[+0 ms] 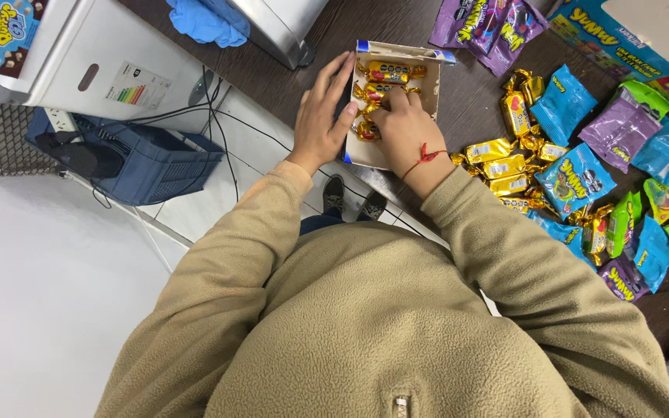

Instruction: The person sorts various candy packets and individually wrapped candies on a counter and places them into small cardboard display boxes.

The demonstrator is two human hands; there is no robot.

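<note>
A small open cardboard box (427, 94) is set at the edge of a dark wooden table (470, 108). The left hand (323, 116) is laid flat and open against the box's outer side. The right hand (406, 133) is placed inside the box, fingers curled on a gold-wrapped candy (367, 128); more gold candies (387, 72) are lined up in it. A loose pile of gold candies (501, 165) and coloured sweet packets (574, 176) is spread just beside the right wrist
</note>
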